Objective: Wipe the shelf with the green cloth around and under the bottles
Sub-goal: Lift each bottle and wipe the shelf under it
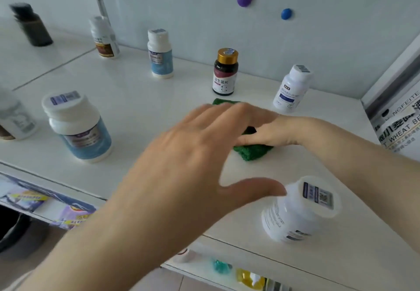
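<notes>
Left hand (193,154) spread, released, hides right hand's (270,131) fingers on green cloth (252,153); right grip cannot be told. Near white bottle (295,220) capped, contents unseen.

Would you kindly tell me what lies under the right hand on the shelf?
The green cloth lies under the right hand, on the white shelf. The left hand in front covers the right fingers and part of the cloth, so its full spread is hidden.

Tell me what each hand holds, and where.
Left hand holds nothing; it is open. Right hand grips the cloth from above at its middle; its fingers are hidden.
</notes>
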Tool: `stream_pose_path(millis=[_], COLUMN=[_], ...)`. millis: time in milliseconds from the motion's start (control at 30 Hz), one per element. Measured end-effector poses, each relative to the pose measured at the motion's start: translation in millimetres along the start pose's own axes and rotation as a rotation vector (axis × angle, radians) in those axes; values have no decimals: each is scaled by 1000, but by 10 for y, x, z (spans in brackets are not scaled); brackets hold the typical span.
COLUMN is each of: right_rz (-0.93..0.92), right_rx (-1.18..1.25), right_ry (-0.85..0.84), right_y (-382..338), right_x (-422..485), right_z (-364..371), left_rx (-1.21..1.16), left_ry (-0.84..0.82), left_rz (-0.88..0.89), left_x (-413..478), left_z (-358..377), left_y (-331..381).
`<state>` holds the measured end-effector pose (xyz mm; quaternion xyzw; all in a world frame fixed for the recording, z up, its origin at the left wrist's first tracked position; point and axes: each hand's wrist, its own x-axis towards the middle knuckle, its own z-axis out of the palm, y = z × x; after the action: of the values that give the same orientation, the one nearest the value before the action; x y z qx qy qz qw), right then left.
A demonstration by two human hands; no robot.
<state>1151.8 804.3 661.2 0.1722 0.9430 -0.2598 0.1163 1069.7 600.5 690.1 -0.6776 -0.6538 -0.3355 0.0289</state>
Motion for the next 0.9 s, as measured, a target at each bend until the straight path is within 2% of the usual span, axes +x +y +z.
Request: stream_pose_path(millis=[67, 133, 267, 433, 567, 733, 900], right_rz=[-75, -67, -59, -14, 155, 381, 472], right_rx=[-173, -266, -266, -214, -262, -273, -243], right_ry=[-25, -62, -138, -350, -354, -225, 151], right_y=[-15, -19, -67, -294, -495, -797, -1014], right_x=[147, 228, 212, 180, 248, 409, 381], right_z=[-6, -1, 9, -36, -114, 52, 557], left_rx=[-78, -146, -297, -417, -494, -503, -510], left_ry=[-4, -73, -106, 69, 147, 104, 63], left_rz=[-170, -310, -274, -367, -314, -249, -234], left_x=[12, -83, -396, -343, -255, -258, -295], left_z=[-66, -38, -11, -150, -471, -726, -832], left_y=[-282, -466, -401, -507, -637, -753, -867])
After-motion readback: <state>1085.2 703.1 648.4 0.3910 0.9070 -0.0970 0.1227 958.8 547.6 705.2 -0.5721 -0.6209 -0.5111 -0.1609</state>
